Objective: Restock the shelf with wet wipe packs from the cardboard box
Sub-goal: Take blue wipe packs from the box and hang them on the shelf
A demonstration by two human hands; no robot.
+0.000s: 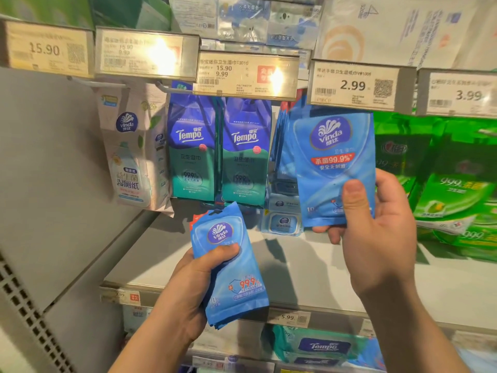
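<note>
Wet wipe pack (333, 168) is pinched upright by right hand (376, 232), just below its peg; spare stack (228, 265) is gripped by left hand (188, 286).

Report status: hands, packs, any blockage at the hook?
Left hand grips blue pack stack. Right hand pinches single Vinda pack, raised under 2.99 tag. Nothing visibly blocking.

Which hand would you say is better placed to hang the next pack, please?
The right hand, probably: it pinches a single blue Vinda pack raised beneath the 2.99 tag, while the left hand grips the stack lower down.
</note>
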